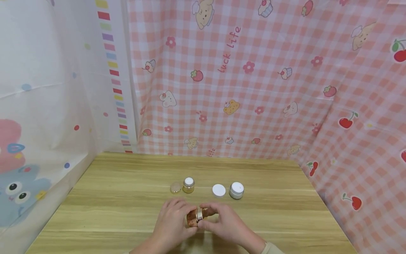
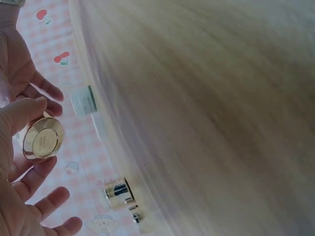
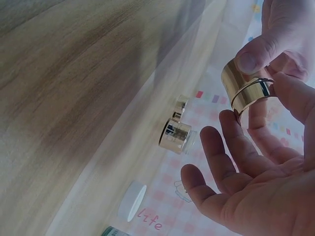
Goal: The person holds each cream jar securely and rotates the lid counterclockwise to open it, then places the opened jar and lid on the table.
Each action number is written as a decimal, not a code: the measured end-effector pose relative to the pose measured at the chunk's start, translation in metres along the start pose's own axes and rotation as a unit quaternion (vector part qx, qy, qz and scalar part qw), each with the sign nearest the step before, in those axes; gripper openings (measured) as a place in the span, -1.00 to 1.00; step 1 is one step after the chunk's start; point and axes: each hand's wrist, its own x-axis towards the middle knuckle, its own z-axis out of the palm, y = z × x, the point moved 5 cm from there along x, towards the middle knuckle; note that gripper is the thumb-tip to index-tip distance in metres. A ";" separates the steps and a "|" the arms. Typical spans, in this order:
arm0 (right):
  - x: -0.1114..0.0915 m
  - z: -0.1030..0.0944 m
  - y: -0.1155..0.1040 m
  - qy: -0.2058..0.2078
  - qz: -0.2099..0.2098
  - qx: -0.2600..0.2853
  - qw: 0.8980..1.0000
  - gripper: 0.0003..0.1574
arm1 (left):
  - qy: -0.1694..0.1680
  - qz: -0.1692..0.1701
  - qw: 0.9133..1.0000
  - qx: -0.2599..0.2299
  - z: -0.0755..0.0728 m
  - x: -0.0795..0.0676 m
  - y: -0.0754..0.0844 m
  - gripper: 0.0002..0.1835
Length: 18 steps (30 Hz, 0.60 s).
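Note:
A small gold jar (image 1: 192, 218) lies tilted on its side between the two hands, above the near part of the table. My left hand (image 1: 172, 220) pinches its body between thumb and fingers; the jar's round gold base (image 2: 45, 141) faces the left wrist view. From the other side, my right hand (image 1: 226, 222) has its thumb and forefinger at the rim of the shiny gold lid (image 3: 252, 95). The right hand's other fingers (image 3: 211, 147) are spread apart, off the jar.
Farther back on the wooden table (image 1: 127, 197) stand an uncovered gold jar (image 1: 188, 185) with its gold lid (image 1: 175, 188) beside it, and an uncovered pale jar (image 1: 236, 191) with a white lid (image 1: 219, 190) to its left. Patterned curtains (image 1: 222, 88) enclose the table.

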 end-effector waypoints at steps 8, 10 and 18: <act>0.000 -0.001 -0.001 -0.002 -0.010 -0.009 1.000 -0.30 | -0.004 -0.001 1.000 -0.011 -0.001 0.000 0.000 -0.48; 0.000 -0.001 0.000 -0.003 -0.004 -0.002 1.000 -0.26 | -0.002 0.003 1.000 -0.009 -0.001 0.000 0.000 -0.49; -0.002 -0.001 0.000 -0.011 0.023 0.033 0.999 -0.24 | -0.006 0.015 1.000 0.004 -0.001 0.000 0.002 -0.50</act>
